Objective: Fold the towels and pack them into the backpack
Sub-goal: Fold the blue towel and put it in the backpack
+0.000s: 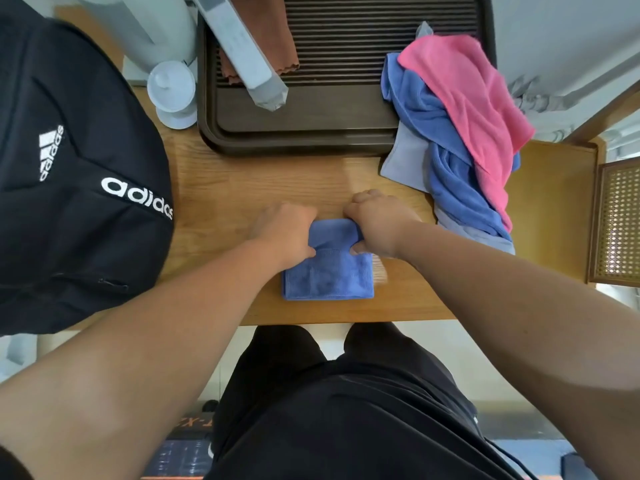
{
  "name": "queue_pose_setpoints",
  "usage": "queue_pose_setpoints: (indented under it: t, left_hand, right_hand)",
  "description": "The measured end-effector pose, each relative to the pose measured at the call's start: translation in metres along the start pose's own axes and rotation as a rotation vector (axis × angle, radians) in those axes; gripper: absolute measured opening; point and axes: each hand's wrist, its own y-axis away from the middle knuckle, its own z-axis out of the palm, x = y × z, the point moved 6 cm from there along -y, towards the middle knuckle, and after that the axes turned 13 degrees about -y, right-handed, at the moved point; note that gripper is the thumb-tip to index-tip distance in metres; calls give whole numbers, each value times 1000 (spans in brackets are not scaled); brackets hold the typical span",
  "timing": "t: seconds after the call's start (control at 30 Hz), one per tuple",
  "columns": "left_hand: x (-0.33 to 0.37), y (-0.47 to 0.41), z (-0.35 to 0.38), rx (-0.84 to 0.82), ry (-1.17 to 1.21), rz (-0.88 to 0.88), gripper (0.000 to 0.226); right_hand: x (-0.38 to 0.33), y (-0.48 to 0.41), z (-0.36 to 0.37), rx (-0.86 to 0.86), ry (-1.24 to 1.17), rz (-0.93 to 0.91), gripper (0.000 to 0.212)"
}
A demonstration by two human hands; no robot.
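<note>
A black backpack [69, 174] with white lettering is lying at the far left. It is covering that end of the wooden table [242, 181] and hanging past the near edge. Beyond its upper corner a white lidded cup [171, 88] is standing just beside the left rim of a dark slatted tray [311, 136]. A brown cloth [291, 53] is lying flat on the tray, and a long grey packet [242, 53] is resting slantwise across it.

Nearer the person, in the middle of the table, the left hand [284, 230] is gripping the far left corner of the folded blue towel [329, 275]. Its fingers are curling over the edge and its thumb is pressing on the cloth. This towel is lying on the table close to the near edge, apart from the backpack and outside it. Its far part is bunching up between the two hands, while its near part is sitting squared in layers. The right hand [377, 223] is clutching the far right corner in the same way, knuckles up and thumb against the fabric.

Further right, a heap of unfolded towels is draping over the tray's right corner and trailing down onto the table. A pink towel [467, 98] is lying on top, over a loose blue towel [450, 181] and a pale grey towel [405, 161]. At the far right a cane panel [620, 223] is showing past the table's end.
</note>
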Motion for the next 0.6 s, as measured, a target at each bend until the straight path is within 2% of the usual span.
queue_pose_setpoints:
  t: [0.13,0.23,0.3,0.47,0.5,0.6]
  left_hand:
    - [-7,-9,-20,137,8,-37,31]
    - [-9,-15,-35,289,-54,-36,27]
    - [-9,-14,-42,376,-113,-29,26]
    - [-5,3,-31,410,-115,18,20]
    - [-4,10,-26,399,-92,31,24]
    - [3,32,-9,339,-87,67,64]
  right_hand:
    - [6,-5,-21,156,-117,2,35]
    - [8,-3,-33,233,-176,17,51]
    - [6,1,-34,234,-119,13,61]
    - [-5,10,-24,357,-5,-14,41]
    - [-9,13,-21,376,-4,-24,40]
    - [-17,22,-9,428,-2,-62,44]
